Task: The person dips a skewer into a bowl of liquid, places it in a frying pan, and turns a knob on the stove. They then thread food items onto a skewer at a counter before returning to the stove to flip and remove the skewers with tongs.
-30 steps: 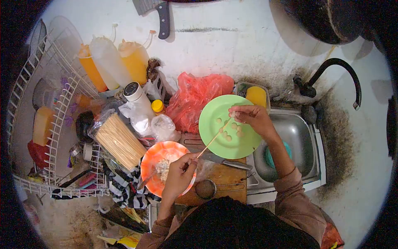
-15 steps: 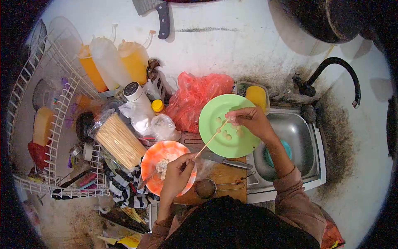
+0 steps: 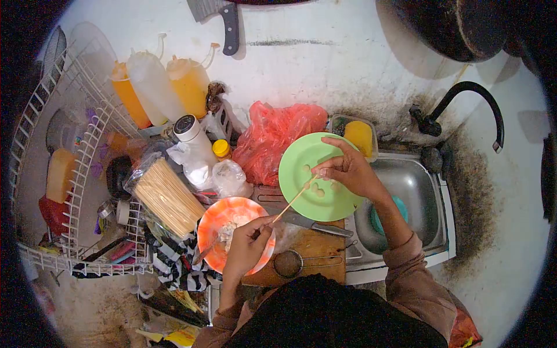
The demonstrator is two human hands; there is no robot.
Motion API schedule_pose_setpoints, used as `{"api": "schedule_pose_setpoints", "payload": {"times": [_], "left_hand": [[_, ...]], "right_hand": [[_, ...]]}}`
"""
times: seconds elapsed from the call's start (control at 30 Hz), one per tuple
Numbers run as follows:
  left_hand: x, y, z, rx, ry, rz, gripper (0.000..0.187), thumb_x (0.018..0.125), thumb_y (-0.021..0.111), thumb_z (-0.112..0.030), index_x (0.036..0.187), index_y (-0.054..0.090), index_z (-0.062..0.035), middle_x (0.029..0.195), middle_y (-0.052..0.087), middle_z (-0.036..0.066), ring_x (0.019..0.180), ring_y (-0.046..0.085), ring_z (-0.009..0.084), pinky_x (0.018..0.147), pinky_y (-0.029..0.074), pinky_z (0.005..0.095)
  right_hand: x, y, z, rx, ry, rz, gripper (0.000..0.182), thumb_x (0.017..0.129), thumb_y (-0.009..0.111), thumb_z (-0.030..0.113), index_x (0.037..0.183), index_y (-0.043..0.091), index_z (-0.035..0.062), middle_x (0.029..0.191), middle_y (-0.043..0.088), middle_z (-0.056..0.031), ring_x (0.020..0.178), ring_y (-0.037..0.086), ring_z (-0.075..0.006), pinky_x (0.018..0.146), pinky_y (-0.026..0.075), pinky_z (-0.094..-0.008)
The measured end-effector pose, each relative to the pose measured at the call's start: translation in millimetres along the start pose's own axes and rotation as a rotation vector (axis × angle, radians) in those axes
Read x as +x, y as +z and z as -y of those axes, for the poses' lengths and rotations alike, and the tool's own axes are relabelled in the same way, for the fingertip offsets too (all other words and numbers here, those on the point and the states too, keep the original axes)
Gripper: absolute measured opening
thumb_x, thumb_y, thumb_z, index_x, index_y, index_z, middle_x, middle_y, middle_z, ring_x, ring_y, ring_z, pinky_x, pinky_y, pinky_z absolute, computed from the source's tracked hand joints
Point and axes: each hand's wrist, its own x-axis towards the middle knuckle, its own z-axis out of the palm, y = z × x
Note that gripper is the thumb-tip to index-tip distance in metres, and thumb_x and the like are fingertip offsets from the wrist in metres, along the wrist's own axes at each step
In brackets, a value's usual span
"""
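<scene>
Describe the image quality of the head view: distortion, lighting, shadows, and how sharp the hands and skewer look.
Head view: strong fisheye, a black circular vignette, the wire rack bowed at the left edge. Light is warm and uneven; the tap casts a soft shadow on the wall. The left hand, right hand and skewer are fairly sharp; the pale balls on the green plate are too small for detail.

This is a cramped, well-used kitchen. A steel sink (image 3: 415, 191) with a black curved tap (image 3: 464, 107) sits against a stained white wall where a cleaver (image 3: 223, 20) hangs, and a white wire dish rack (image 3: 75, 168) stands to the left. Squeeze bottles of sauce (image 3: 159, 84), a bag of bamboo skewers (image 3: 168, 197), a wooden cutting board (image 3: 316, 246) with a knife (image 3: 313, 224), and plastic plates crowd the counter.
</scene>
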Motion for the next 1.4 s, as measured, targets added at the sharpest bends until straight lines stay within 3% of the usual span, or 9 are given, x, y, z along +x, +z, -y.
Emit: {"api": "schedule_pose_setpoints", "payload": {"times": [0.13,0.23,0.47,0.67,0.77,0.97,1.0,1.2,1.4], "left_hand": [[-1,2,-4,-0.070,0.009,-0.022,0.022,0.085,0.050,-0.007,0.102,0.058,0.0024,0.088,0.061,0.005,0.080,0.055,0.0102,0.073,0.044,0.0230],[-1,6,-2,-0.135,0.081,-0.032,0.024,0.086,0.049,-0.007,0.107,0.058,-0.0024,0.063,0.040,-0.006,0.058,0.036,0.0027,0.051,0.031,0.0181],[-2,6,-5,-0.184,0.053,-0.021,0.023,0.086,0.049,-0.007,0.107,0.058,-0.0033,0.063,0.039,-0.008,0.056,0.033,0.0014,0.049,0.027,0.0167],[-3,5,-10,-0.181,0.063,-0.064,0.023,0.087,0.049,-0.008,0.107,0.058,-0.0024,0.064,0.042,-0.008,0.056,0.034,0.0007,0.049,0.026,0.0161],[-4,3,-13,-0.232,0.026,-0.107,0.022,0.086,0.049,-0.008,0.106,0.058,-0.0015,0.066,0.045,-0.007,0.057,0.036,0.0004,0.049,0.028,0.0154],[-7,-11,3,-0.223,-0.009,-0.156,0.022,0.086,0.049,-0.007,0.106,0.057,-0.0002,0.073,0.051,-0.005,0.061,0.042,0.0011,0.053,0.033,0.0149],[-7,-12,6,-0.206,0.005,-0.166,0.022,0.086,0.049,-0.006,0.106,0.057,-0.0001,0.073,0.051,-0.005,0.062,0.042,0.0014,0.054,0.033,0.0150],[-5,-15,10,-0.153,0.000,-0.172,0.023,0.085,0.049,-0.004,0.105,0.057,0.0003,0.077,0.054,-0.003,0.067,0.046,0.0024,0.060,0.037,0.0163],[-7,-16,8,-0.133,-0.012,-0.149,0.022,0.085,0.049,-0.004,0.105,0.057,0.0003,0.076,0.054,-0.003,0.067,0.046,0.0021,0.059,0.037,0.0163]], "right_hand": [[0,8,3,0.090,0.005,-0.058,0.053,0.082,0.054,0.000,0.126,0.024,0.0004,0.093,0.063,-0.0161,0.092,0.059,-0.0168,0.081,0.044,-0.0276],[0,10,7,0.165,0.048,-0.056,0.052,0.082,0.054,0.000,0.125,0.027,-0.0007,0.093,0.062,-0.0168,0.090,0.059,-0.0168,0.080,0.044,-0.0268],[0,17,17,0.143,0.097,-0.037,0.048,0.083,0.053,0.005,0.125,0.031,-0.0011,0.097,0.062,-0.0171,0.090,0.060,-0.0164,0.082,0.043,-0.0265],[-6,17,21,0.090,0.018,0.193,0.051,0.082,0.057,0.008,0.126,0.032,0.0063,0.118,0.053,-0.0105,0.111,0.048,-0.0157,0.090,0.039,-0.0296],[-14,11,32,-0.336,-0.093,0.231,0.051,0.079,0.058,0.006,0.124,0.034,0.0086,0.127,0.045,-0.0088,0.114,0.044,-0.0183,0.093,0.037,-0.0339],[-9,-21,2,-0.933,-0.313,-0.209,0.039,0.073,0.060,0.003,0.110,0.049,0.0058,0.107,0.053,-0.0119,0.099,0.050,-0.0269,0.087,0.038,-0.0353],[-9,-20,5,-0.931,-0.318,-0.229,0.025,0.073,0.060,0.004,0.097,0.055,0.0071,0.094,0.056,-0.0111,0.090,0.052,-0.0284,0.082,0.040,-0.0361],[-21,18,7,-1.179,-0.086,0.064,0.013,0.070,0.063,0.018,0.079,0.058,0.0097,0.078,0.058,-0.0083,0.078,0.054,-0.0280,0.071,0.043,-0.0388],[-15,31,-10,-1.161,-0.140,0.014,0.014,0.067,0.061,0.018,0.079,0.057,0.0097,0.077,0.057,-0.0098,0.076,0.055,-0.0295,0.065,0.045,-0.0396]]}}
